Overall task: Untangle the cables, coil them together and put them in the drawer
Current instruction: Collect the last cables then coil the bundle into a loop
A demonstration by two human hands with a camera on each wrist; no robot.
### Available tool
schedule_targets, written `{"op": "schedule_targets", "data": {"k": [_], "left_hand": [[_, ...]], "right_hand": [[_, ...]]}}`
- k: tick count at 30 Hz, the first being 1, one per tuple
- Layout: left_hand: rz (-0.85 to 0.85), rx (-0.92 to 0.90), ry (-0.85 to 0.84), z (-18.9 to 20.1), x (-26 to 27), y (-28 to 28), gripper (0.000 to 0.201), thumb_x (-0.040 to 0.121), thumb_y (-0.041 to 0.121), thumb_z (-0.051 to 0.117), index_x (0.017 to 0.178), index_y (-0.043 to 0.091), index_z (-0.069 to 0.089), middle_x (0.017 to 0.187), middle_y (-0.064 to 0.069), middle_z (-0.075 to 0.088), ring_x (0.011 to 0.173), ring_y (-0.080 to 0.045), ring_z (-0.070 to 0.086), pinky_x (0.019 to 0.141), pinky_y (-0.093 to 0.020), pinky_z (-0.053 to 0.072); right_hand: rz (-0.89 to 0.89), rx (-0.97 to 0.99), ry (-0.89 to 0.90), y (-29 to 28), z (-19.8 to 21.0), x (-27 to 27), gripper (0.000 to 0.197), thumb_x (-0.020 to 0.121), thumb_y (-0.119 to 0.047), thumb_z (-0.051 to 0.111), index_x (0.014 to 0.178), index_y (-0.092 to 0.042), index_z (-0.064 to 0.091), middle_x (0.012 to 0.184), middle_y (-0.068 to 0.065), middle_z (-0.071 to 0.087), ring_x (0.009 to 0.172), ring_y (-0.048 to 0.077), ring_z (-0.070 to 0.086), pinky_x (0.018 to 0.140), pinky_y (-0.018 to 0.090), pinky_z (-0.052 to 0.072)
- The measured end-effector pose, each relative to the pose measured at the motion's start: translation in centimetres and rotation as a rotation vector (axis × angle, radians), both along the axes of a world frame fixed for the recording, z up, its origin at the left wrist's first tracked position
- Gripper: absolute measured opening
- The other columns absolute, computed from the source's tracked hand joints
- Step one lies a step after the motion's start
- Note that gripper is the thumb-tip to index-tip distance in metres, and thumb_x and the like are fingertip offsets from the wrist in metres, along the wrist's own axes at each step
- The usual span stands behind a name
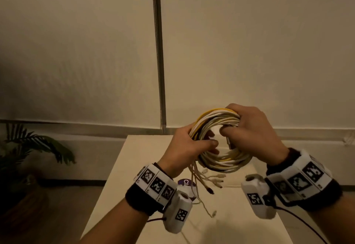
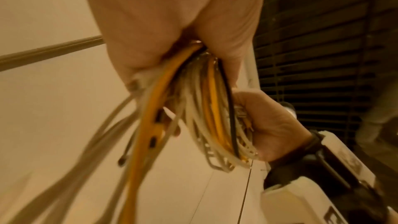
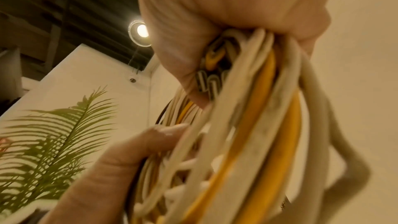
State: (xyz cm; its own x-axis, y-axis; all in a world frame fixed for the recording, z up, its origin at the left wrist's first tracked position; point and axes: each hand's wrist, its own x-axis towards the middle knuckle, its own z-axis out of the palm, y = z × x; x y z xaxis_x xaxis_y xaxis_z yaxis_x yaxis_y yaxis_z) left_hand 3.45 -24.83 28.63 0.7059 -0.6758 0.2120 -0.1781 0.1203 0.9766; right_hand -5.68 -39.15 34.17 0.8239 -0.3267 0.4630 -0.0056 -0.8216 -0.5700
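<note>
Walls of plain cream colour (image 1: 249,41) fill most of the head view, with a thin metal pole (image 1: 159,61) standing upright against them and a green palm-like plant (image 1: 38,143) low at the left. Below the hands is the flat white top of a cabinet or table (image 1: 134,176); no drawer can be seen in any view, so I cannot tell where it lies from the hands.

Held in the air above this top is the round coil of white, cream and yellow cables (image 1: 226,163), its ring facing the person. The right hand (image 1: 255,130) grips the upper right part of the ring, fingers curled tightly round the bundle. The left hand (image 1: 188,147) holds the left side, fingers curled round the strands and thumb reaching into the opening. Both hands are equally near to the coil, one at each side.

From the lower left of the ring, under the left hand, the loose cable ends with small plugs (image 1: 209,182) hang down toward the top. I judge that the coiling is nearly done, and these ends must be tucked in by the left hand, which is nearer to them.
</note>
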Motion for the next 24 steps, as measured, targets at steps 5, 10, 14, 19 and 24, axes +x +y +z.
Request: {"op": "schedule_targets", "data": {"k": [5, 10, 14, 19, 24], "left_hand": [[0.011, -0.081, 0.199, -0.1, -1.0, -0.8, 0.005, 0.091, 0.007, 0.064, 0.087, 0.007, 0.062, 0.058, 0.001, 0.063, 0.065, -0.025, 0.070, 0.062, -0.035, 0.058], [0.057, -0.089, 0.140, 0.6, -0.3, -1.4, 0.010, 0.088, 0.013, 0.069, 0.079, 0.016, 0.067, 0.053, 0.006, 0.057, 0.054, -0.019, 0.063, 0.058, -0.032, 0.055], [0.040, 0.091, -0.025, 0.4, 0.6, -1.1, 0.010, 0.089, 0.020, 0.070, 0.088, 0.010, 0.069, 0.048, 0.001, 0.053, 0.041, -0.018, 0.053, 0.048, -0.029, 0.048], [-0.009, 0.273, -0.150, 1.2, 1.7, -0.7, 0.012, 0.089, 0.018, 0.068, 0.079, 0.013, 0.067, 0.049, 0.001, 0.050, 0.042, -0.018, 0.051, 0.050, -0.031, 0.048], [-0.066, 0.486, -0.417, 2.3, 1.9, -1.0, 0.007, 0.085, 0.019, 0.071, 0.079, 0.017, 0.068, 0.057, 0.001, 0.060, 0.047, -0.015, 0.060, 0.048, -0.024, 0.048]], "right_hand": [[-0.035, 0.228, -0.077, -0.2, -1.5, 0.6, 0.019, 0.067, -0.004, 0.067, 0.065, -0.020, 0.058, 0.054, -0.003, 0.059, 0.051, 0.014, 0.060, 0.051, 0.034, 0.050], [-0.052, 0.538, -0.214, 0.5, -3.7, 0.2, 0.022, 0.068, 0.002, 0.066, 0.079, -0.017, 0.068, 0.067, 0.002, 0.067, 0.064, 0.027, 0.065, 0.059, 0.045, 0.055], [0.037, 0.655, -0.094, 0.2, -5.0, -0.4, 0.024, 0.073, -0.002, 0.070, 0.092, -0.015, 0.069, 0.081, 0.013, 0.070, 0.075, 0.032, 0.066, 0.070, 0.049, 0.055], [0.177, 0.607, 0.156, -1.0, -4.0, -1.3, 0.031, 0.074, -0.015, 0.081, 0.102, -0.015, 0.068, 0.090, 0.007, 0.073, 0.078, 0.020, 0.071, 0.069, 0.028, 0.058], [0.217, 0.251, 0.336, -2.2, 0.0, -0.8, 0.067, 0.068, -0.020, 0.084, 0.124, -0.030, 0.049, 0.107, -0.009, 0.068, 0.096, 0.003, 0.066, 0.084, 0.024, 0.055]]}}
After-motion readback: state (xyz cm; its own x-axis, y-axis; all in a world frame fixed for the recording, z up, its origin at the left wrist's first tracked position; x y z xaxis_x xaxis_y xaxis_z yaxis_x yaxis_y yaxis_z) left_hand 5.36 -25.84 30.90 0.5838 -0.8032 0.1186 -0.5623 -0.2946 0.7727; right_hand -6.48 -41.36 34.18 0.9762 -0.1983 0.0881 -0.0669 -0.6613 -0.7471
